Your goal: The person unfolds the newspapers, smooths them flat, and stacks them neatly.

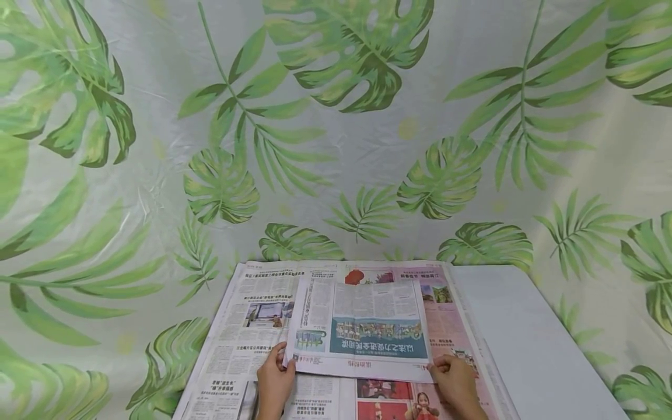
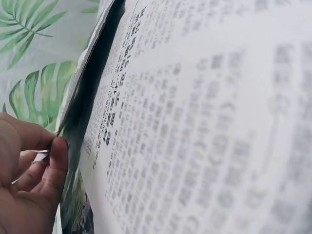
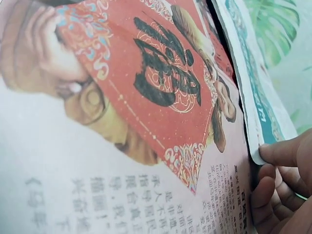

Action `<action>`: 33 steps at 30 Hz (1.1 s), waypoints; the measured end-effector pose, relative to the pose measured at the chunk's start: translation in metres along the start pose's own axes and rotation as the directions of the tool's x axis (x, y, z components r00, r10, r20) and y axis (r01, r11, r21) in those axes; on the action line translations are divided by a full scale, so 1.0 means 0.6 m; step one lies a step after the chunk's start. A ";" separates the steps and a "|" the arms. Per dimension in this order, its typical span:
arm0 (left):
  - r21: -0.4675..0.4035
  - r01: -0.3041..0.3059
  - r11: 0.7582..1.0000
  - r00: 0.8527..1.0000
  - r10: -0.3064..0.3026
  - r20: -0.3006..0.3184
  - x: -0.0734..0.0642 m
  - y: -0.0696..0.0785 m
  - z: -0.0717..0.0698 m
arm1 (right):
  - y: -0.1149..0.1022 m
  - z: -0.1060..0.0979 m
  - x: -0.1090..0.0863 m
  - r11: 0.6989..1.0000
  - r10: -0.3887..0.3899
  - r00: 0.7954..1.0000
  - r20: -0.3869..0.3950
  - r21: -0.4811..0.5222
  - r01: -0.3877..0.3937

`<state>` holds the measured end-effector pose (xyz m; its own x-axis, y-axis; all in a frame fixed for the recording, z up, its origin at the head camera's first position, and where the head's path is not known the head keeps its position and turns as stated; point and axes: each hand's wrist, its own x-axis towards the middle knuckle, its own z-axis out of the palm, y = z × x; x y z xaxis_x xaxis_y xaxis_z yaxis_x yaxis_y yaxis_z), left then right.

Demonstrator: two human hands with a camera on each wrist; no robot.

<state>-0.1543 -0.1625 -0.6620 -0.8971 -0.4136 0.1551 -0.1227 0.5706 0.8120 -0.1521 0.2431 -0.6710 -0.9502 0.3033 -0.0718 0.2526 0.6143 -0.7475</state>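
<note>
A folded newspaper (image 1: 362,367) with a teal printed panel, its print upside down in the head view, lies over a larger spread newspaper (image 1: 226,364). My left hand (image 1: 275,382) pinches its near left corner between thumb and fingers. At the near right corner, my right hand (image 1: 455,380) pinches the edge likewise. The left wrist view shows the thumb and finger of the left hand (image 2: 34,170) meeting at the paper's edge. In the right wrist view, the folded edge stands slightly off the sheet below, and the right hand (image 3: 285,183) holds its rounded corner.
The spread newspaper covers most of a white tabletop (image 1: 530,338), whose bare strip shows on the right. A leaf-patterned sheet (image 1: 362,146) hangs behind the table and surrounds its sides. Printed pictures (image 1: 383,402) on the lower newspaper show between the hands.
</note>
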 end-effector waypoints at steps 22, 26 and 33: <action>0.135 0.072 0.988 0.995 -0.080 0.054 -0.010 -0.002 0.002 | 0.010 -0.007 0.001 1.000 -0.014 0.999 0.046 0.000 0.014; 0.130 0.081 0.988 0.995 -0.088 0.046 -0.015 -0.003 0.004 | 0.009 -0.006 0.000 1.000 -0.009 0.999 0.051 0.001 0.009; 0.101 0.107 0.989 0.993 -0.111 0.035 -0.015 -0.010 0.002 | 0.016 -0.005 0.003 1.000 -0.017 0.998 0.058 0.001 0.017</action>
<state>-0.1460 -0.1614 -0.6686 -0.8923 -0.4492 0.0442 -0.2601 0.5917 0.7631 -0.1507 0.2518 -0.6764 -0.9633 0.2500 -0.0974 0.2363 0.6184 -0.7495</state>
